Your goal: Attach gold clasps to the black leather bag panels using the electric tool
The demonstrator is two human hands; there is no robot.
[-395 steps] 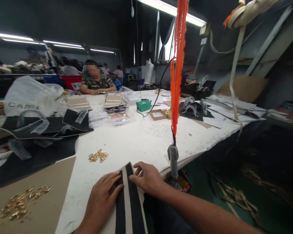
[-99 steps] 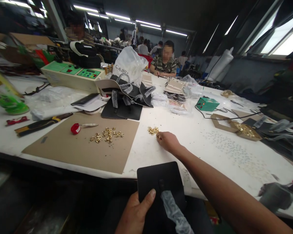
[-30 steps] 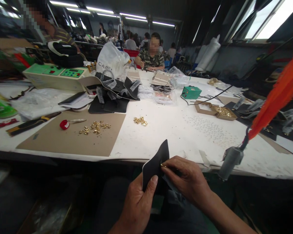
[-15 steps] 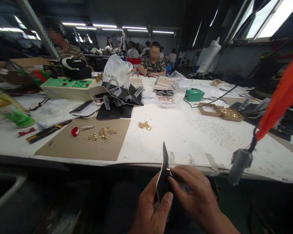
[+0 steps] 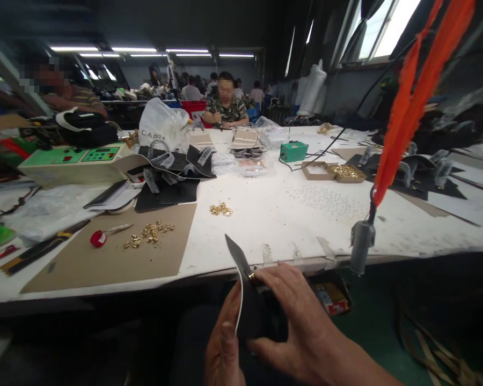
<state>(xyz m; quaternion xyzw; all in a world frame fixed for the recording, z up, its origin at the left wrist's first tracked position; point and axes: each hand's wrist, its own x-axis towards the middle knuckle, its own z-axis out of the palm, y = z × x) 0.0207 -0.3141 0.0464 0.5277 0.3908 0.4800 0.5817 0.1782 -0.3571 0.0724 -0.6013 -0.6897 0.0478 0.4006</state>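
Now the panel (image 5: 248,303) is standing between both hands, long axis tilting up-left; left hand (image 5: 223,338) is bracing its back, grip unclear; right hand (image 5: 306,327), fingers spreading wide, is touching the gold fitting (image 5: 251,276), being nearer.

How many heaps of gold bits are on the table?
3: one heap on the white tabletop, a spread heap on the brown board, another heap in the cardboard box farther back. More could hide behind other things. A single gold bit is at the right hand.
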